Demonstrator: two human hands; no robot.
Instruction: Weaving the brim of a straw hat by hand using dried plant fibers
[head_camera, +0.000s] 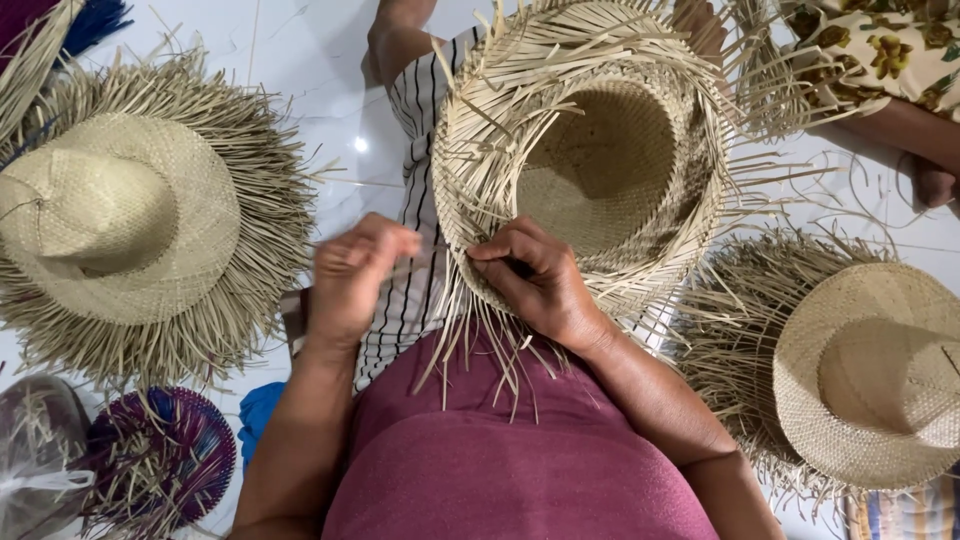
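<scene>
A: What could go wrong here, do you think?

B: The loose straw strands (470, 350) hanging from the rim of the unfinished straw hat (590, 170) look dry and thin. Pulled too hard or bent sharply, one could snap or slip out of the weave. They also cross each other thickly just above the hands, so picking up the wrong strand seems an easy mistake.

A: How is the left hand (350, 275) set?

B: Curled nearly closed, fingers folded in as if pinching a strand. The strand itself is too fine to make out for certain, so I cannot tell whether it truly grips one.

A: And the right hand (535, 280)?

B: Closed narrowly on the hat's brim edge, thumb and fingertips pressed together over the woven rim, holding it.

A: Where is the hat itself?

B: Just beyond both hands, opening turned up toward the person, its near rim under the right hand, resting over a striped cloth (415, 200) on the lap.

A: Anything else around?

B: A finished hat with fringe (120, 220) lies well off to the left of the left hand, another straw hat (870, 370) to the right of the right hand, and a purple woven piece (160, 460) below left, all on the pale floor (330, 70).
</scene>
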